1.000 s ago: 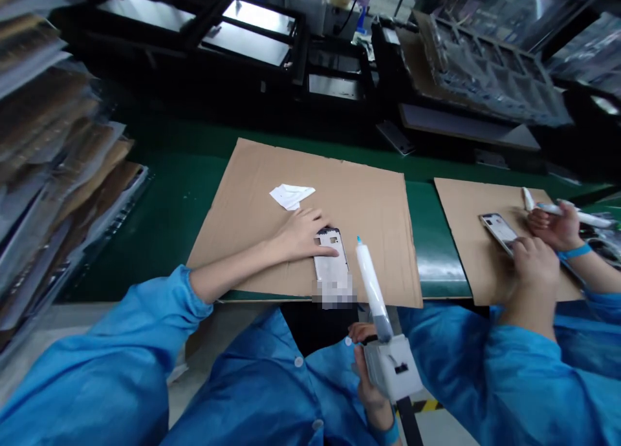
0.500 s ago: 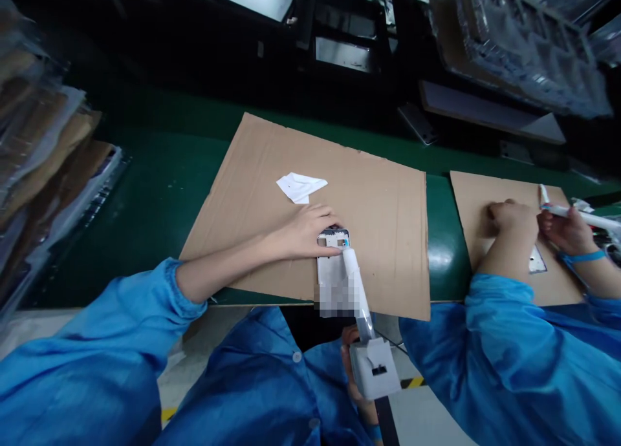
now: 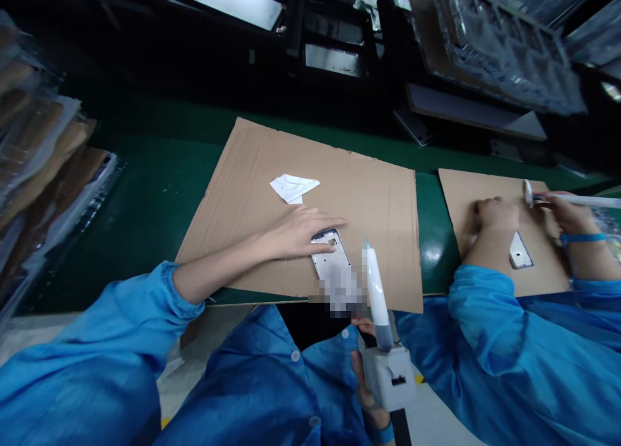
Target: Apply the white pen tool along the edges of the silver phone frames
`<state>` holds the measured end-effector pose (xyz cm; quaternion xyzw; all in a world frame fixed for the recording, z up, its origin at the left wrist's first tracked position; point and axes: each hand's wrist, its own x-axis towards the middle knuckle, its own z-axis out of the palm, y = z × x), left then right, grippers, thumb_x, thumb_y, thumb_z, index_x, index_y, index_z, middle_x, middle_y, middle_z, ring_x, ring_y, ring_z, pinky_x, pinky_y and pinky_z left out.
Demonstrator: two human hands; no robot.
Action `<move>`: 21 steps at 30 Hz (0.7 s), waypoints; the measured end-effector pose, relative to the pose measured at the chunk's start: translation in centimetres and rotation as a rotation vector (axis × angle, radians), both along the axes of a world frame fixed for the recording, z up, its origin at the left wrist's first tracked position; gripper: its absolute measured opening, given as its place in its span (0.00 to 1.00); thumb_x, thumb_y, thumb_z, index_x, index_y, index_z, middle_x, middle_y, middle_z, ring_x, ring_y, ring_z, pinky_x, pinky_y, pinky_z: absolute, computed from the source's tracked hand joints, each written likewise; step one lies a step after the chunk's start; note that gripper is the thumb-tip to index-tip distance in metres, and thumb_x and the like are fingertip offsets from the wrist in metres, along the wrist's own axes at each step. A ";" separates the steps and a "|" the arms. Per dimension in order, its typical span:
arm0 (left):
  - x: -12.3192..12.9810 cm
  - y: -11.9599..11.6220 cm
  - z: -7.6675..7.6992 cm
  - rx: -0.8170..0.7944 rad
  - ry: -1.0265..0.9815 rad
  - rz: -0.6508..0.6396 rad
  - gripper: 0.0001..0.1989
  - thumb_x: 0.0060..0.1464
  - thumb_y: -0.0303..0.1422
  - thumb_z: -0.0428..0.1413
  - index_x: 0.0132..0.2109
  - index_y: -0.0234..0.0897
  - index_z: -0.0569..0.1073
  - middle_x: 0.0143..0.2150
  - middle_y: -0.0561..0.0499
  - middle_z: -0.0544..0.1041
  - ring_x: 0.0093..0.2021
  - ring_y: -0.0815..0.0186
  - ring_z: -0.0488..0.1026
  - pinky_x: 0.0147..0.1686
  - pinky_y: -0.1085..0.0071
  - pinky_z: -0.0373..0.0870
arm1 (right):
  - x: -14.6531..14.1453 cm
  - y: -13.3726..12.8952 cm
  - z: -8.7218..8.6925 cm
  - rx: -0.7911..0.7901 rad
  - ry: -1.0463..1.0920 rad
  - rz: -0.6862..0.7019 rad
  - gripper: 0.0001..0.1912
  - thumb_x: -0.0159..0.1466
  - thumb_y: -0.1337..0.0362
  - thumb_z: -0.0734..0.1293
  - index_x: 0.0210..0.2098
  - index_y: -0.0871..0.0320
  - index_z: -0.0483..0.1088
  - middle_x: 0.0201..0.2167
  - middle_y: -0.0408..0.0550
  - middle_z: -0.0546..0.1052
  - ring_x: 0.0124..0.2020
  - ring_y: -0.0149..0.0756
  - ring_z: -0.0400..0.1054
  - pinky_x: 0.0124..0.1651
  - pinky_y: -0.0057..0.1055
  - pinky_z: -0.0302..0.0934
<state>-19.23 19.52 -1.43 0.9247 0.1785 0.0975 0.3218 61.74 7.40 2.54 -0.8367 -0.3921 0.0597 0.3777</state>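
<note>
An open left hand (image 3: pixel 295 234) lies flat against a phone frame (image 3: pixel 330 255) on a cardboard sheet (image 3: pixel 369 194), not clenching it, while the right hand (image 3: pixel 361 375) grips a white syringe (image 3: pixel 374 291), its tip held just clear of the frame's edge.

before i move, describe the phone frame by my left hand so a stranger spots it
On the green bench, find the large cardboard sheet. The silver phone frame lies flat at its near edge, just below your left hand. The co-worker's similar frame sits on the smaller sheet to the right.
</note>
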 end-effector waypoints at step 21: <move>0.2 -3.4 2.4 0.116 0.225 -0.111 0.32 0.74 0.53 0.56 0.77 0.49 0.76 0.39 0.41 0.85 0.37 0.50 0.81 0.43 0.60 0.72 | -3.7 0.2 1.8 0.380 0.429 -0.047 0.16 0.57 0.73 0.56 0.33 0.52 0.73 0.33 0.47 0.76 0.34 0.41 0.75 0.73 0.54 0.63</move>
